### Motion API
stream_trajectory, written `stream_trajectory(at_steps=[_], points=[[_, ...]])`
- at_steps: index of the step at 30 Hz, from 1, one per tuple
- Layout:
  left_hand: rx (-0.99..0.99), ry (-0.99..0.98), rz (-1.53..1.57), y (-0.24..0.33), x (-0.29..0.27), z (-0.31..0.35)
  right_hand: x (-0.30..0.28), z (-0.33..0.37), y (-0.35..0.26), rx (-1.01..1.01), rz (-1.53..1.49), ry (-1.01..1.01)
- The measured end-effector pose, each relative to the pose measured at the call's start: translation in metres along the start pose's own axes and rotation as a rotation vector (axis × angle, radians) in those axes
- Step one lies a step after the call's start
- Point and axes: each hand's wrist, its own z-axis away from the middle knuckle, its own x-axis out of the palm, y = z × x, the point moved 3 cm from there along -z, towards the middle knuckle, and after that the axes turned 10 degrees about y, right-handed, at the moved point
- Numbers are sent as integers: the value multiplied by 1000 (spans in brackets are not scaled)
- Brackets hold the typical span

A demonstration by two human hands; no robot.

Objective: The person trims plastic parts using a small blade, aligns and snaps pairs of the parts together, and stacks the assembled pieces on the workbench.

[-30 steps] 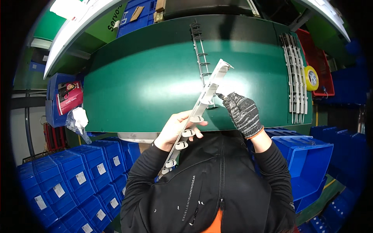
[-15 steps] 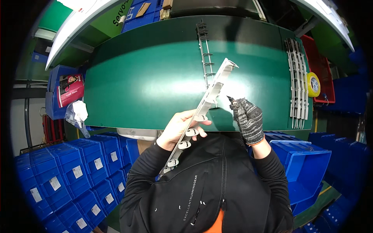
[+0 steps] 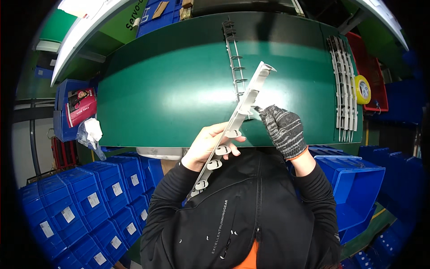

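Note:
My bare left hand [image 3: 202,146] grips a long light-grey strip [image 3: 242,109] with several rounded tabs along it. The strip slants from near my left forearm up to the right, over the table, and ends in a curved tip. On my right hand [image 3: 284,131] is a dark grey knitted glove. Its fingers are closed in a pinch beside the strip's upper half, and a small dark tip shows at them; what they hold is unclear. Beyond the strip, a narrow rail with dark rings [image 3: 234,62] lies on the green table [image 3: 156,98].
Several similar grey rails [image 3: 344,89] lie at the table's right end, beside a yellow tape roll [image 3: 362,89] and a red bin [image 3: 377,87]. Blue crates [image 3: 101,195] are stacked at lower left; a blue bin [image 3: 358,193] stands at lower right. A red packet [image 3: 82,106] sits at left.
My gloved right hand has shifted slightly up and left, with its fingertips closer to the strip. My left hand keeps its grip on the strip.

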Motion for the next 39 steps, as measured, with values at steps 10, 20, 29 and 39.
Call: stream_trajectory(at_steps=[10,20,29,39], points=[[40,58,58,-3,1,2,-5,16,6,227,-276,169],[14,15,139,-3,2,-4,5,17,-13,98,-28,34],[10,20,110,-3,2,-4,6,10,-1,107,8,130],[-380,-190,346,-11,21,-14,37,8,9,792,-1361,-100]])
